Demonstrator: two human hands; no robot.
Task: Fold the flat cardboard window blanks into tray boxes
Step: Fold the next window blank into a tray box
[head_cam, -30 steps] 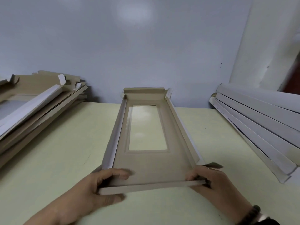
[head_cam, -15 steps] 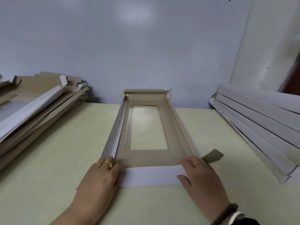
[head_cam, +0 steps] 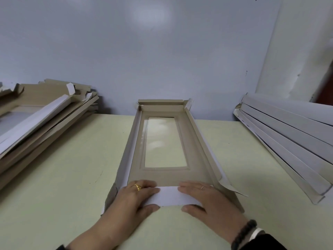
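Head view is showing the left hand (head_cam: pixel 133 197) and right hand (head_cam: pixel 207 199) lying flat, fingers spread, pressing the near end flap (head_cam: pixel 170 196) of the window blank (head_cam: pixel 162 174) stretching away between them, seemingly creasing that wall; tucking corner tabs likely follows.

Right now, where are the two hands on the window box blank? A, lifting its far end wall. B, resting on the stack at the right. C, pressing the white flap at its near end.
C: the left hand and right hand lie flat on the near white flap of the window box blank.
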